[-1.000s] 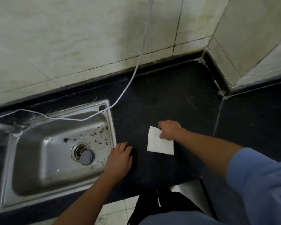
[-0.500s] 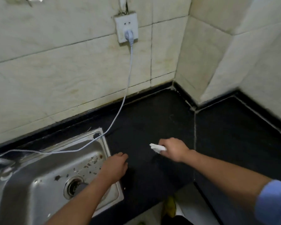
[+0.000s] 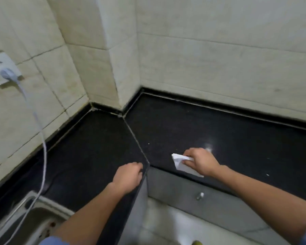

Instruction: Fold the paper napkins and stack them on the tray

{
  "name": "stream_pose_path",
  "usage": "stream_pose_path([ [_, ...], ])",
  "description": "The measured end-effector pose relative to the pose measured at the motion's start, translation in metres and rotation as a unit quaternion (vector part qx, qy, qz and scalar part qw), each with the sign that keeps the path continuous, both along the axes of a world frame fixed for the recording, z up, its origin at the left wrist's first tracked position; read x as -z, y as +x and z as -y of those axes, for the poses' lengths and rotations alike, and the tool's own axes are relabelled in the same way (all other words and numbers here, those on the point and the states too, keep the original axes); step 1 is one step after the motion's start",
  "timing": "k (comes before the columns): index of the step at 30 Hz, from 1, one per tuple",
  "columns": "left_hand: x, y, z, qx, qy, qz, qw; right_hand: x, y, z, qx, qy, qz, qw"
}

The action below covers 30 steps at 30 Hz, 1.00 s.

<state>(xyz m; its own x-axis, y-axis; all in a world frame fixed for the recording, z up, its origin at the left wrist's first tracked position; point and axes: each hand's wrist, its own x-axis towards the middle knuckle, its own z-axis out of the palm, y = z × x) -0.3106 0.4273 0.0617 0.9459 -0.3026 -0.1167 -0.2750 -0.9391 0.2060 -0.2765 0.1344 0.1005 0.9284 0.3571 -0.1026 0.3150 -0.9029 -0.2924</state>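
Note:
A folded white paper napkin [image 3: 181, 164] hangs above the front edge of the right-hand black counter [image 3: 219, 138], gripped by my right hand [image 3: 200, 161] between thumb and curled fingers. My left hand [image 3: 129, 175] rests at the inner corner edge of the left counter section with its fingers bent downward and nothing in it. No tray is in view.
A steel sink [image 3: 30, 220] sits at the lower left. A white cable [image 3: 42, 147] runs from a wall socket [image 3: 2, 68] down across the counter to the sink. Tiled walls close the corner. A grey drawer front with a knob [image 3: 200, 196] lies under the right counter.
The view has swung to the right, away from the sink. My right hand lifted the napkin off the counter and carried it right, over the other counter section. My left hand stayed near the counter edge.

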Motion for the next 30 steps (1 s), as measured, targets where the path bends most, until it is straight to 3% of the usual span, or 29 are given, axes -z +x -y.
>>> stream_pose_path([
  [9, -0.031, -0.004, 0.228, 0.189, 0.009, 0.044, 0.981, -0.034, -0.128, 0.223, 0.235, -0.006, 0.021, 0.972],
  [20, -0.037, -0.112, 0.531, 0.351, -0.033, 0.029, 0.935, -0.054, -0.317, 0.475, 0.421, -0.022, 0.031, 0.906],
  [30, -0.042, -0.115, 0.747, 0.489, -0.038, 0.031, 0.871, -0.066, -0.377, 0.647, 0.543, 0.010, 0.053, 0.838],
])
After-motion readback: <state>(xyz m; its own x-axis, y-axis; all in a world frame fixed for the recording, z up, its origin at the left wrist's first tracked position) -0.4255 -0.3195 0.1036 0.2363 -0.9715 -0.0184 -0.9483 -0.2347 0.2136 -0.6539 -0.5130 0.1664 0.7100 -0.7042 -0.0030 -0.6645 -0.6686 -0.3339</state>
